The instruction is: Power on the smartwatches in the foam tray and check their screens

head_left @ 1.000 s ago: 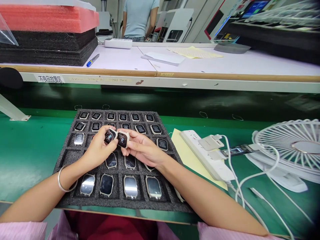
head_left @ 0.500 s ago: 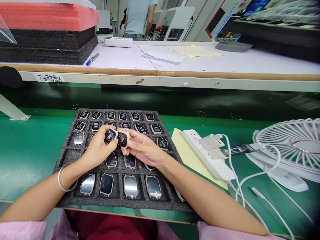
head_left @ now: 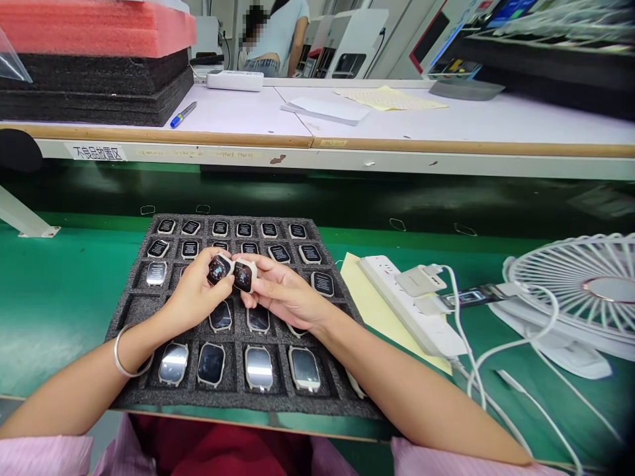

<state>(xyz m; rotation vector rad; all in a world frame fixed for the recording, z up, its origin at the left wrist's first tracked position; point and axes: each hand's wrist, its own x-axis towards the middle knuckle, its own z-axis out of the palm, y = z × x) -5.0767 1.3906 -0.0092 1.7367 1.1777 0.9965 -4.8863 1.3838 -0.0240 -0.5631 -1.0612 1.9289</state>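
My left hand is closed on a small beige watch body with a lit dark screen. My right hand grips a second watch body right beside it, the two almost touching. Both hands hover over the middle of a black foam tray on the green bench. The tray's pockets hold several more watch bodies, such as one in the near row and one at the back row. A silver bangle sits on my left wrist.
To the right lie a yellow sheet, a white power strip with plugs and white cables, and a white fan. Behind runs a raised shelf with stacked foam, a blue pen, papers. A person stands far back.
The hands and the two watch bodies have stayed where they were. The view has tipped slightly, and the person at the back has shifted a little.
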